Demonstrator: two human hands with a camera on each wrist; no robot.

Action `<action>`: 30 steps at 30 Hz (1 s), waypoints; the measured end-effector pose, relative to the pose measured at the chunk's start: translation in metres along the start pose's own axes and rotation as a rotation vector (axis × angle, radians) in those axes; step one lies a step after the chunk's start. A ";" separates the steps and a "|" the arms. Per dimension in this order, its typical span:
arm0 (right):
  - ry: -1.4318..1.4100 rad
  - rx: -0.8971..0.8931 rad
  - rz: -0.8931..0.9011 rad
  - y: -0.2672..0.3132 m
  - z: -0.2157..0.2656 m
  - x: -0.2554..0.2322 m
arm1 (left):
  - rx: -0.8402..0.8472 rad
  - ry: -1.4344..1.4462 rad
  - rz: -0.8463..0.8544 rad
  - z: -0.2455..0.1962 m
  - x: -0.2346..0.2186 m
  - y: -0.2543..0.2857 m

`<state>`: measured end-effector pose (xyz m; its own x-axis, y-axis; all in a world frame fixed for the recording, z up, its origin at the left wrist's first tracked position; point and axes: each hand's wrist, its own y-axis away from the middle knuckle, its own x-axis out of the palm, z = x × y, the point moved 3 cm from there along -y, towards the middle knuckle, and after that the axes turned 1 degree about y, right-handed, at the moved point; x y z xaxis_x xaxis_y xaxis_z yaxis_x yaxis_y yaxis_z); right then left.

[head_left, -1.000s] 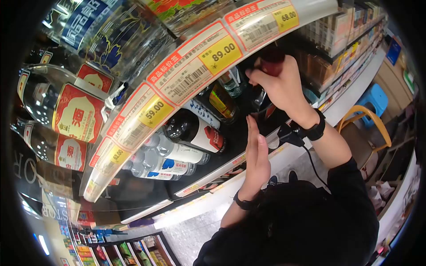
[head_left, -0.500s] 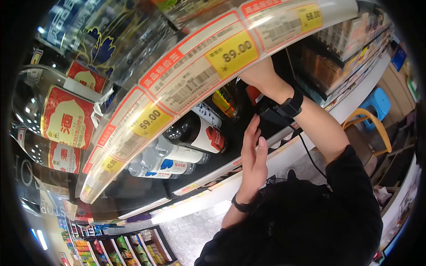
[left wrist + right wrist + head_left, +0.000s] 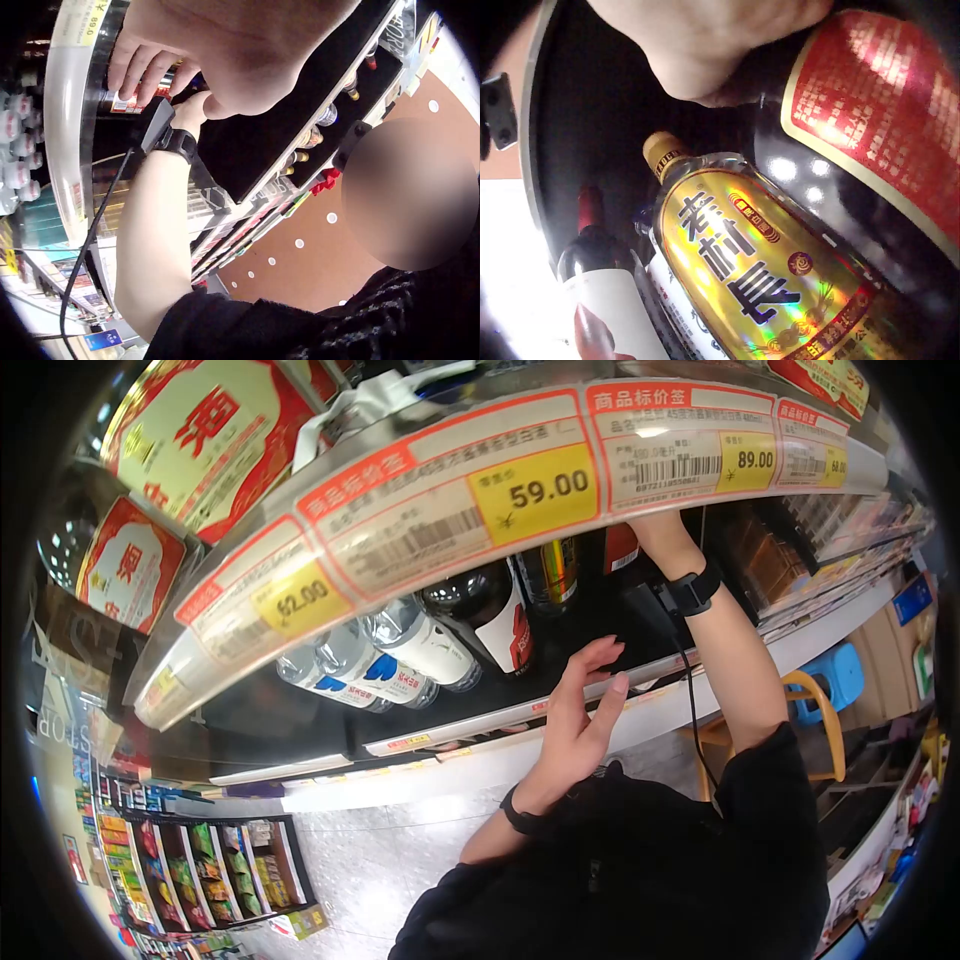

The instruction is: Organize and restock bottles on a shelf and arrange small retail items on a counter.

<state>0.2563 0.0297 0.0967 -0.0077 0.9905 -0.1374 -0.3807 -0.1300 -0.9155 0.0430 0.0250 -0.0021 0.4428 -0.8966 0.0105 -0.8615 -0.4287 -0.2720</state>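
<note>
In the head view my right hand (image 3: 662, 540) reaches beneath the clear price strip, which hides its fingers. Beside it shows the red label of a dark bottle (image 3: 621, 548). The right wrist view has this hand (image 3: 712, 49) wrapped round the neck of that large dark bottle (image 3: 870, 105), which looks tilted. A gold-labelled bottle (image 3: 742, 255) lies close alongside in that view. My left hand (image 3: 580, 720) is raised at the shelf's front edge, fingers slightly bent and holding nothing; its palm (image 3: 240, 52) fills the top of the left wrist view.
A dark bottle with a white and red label (image 3: 505, 630) and several clear bottles (image 3: 425, 655) stand left on the black shelf. The curved price strip (image 3: 400, 520) crosses above them. To the right are boxed shelves (image 3: 820, 545), a blue stool (image 3: 835, 680) and a wooden chair (image 3: 830, 730).
The right hand has gone from in front of the strip to beneath it, with the dark bottle lower. The left fingers have bent slightly. The head view has shifted.
</note>
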 end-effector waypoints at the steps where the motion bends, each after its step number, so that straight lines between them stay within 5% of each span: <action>1: -0.001 -0.008 0.010 0.001 -0.005 0.004 | 0.008 -0.015 0.002 0.000 0.001 0.001; 5: 0.196 -0.363 -0.136 -0.008 -0.004 0.004 | -0.046 0.032 -0.012 -0.004 0.004 0.007; 7: 0.177 -0.140 -0.024 -0.011 -0.007 0.007 | -0.091 0.039 0.001 -0.007 0.003 0.010; 18: 0.019 -0.043 0.028 -0.022 -0.021 0.009 | 0.026 -0.041 -0.009 -0.014 -0.009 0.029; 21: 0.201 -0.058 0.117 -0.023 -0.014 0.004 | 0.011 0.006 -0.009 -0.008 -0.019 0.033; 23: 0.028 0.257 0.072 -0.010 -0.007 -0.008 | 0.006 0.049 -0.025 -0.007 -0.023 0.033; 27: -0.355 0.461 -0.071 0.020 0.007 -0.035 | -0.017 0.105 0.013 0.000 -0.028 0.032; 30: -0.331 0.553 -0.178 0.047 0.027 -0.063 | -0.013 0.129 0.076 0.004 -0.031 0.032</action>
<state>0.2139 -0.0378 0.0726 -0.1508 0.9677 0.2022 -0.8199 -0.0082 -0.5725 0.0022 0.0394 -0.0150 0.3408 -0.9332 0.1143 -0.8950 -0.3593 -0.2644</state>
